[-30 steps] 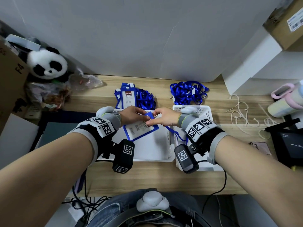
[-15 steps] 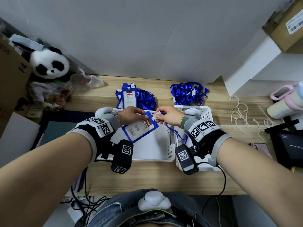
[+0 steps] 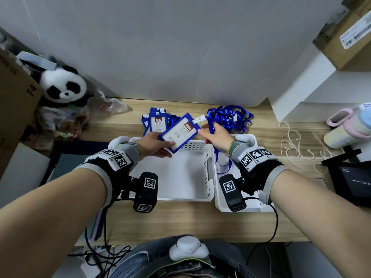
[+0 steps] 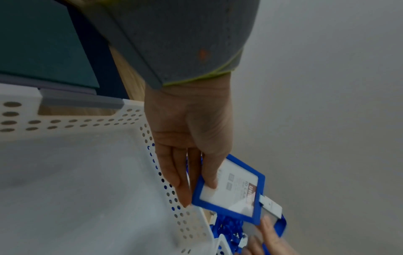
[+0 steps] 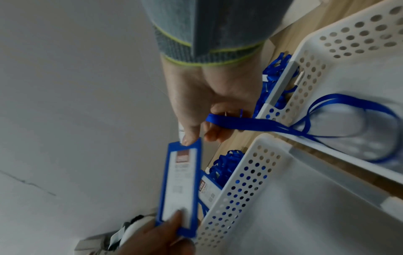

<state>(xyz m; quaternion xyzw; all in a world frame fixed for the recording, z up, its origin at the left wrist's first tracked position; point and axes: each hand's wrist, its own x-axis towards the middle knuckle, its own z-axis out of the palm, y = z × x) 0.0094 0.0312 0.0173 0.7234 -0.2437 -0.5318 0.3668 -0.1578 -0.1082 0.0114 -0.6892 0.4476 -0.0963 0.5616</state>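
Both busy: left hand (image 3: pixel 152 144) grips blue ID badge holder (image 3: pixel 178 133); right hand (image 3: pixel 217 137) pinches blue lanyard (image 5: pixel 257 122) nr white clip (image 3: pixel 199 118).

Forearms bare, and just back from the left fingers (image 4: pixel 172 172) sits a grey knit cuff with a yellow-green hem (image 4: pixel 185 43), with the same cuff behind the right fingers (image 5: pixel 214 134). Further back, each wrist wears a black strap topped with white blocks carrying black-and-white square markers (image 3: pixel 118 159). Under each strap hangs a black camera box (image 3: pixel 147 190), markers on that too. From there, thin black cables (image 3: pixel 276 221) trail away. Then blue denim jeans (image 3: pixel 140 263), with a white rounded device (image 3: pixel 187 249) at the waist.
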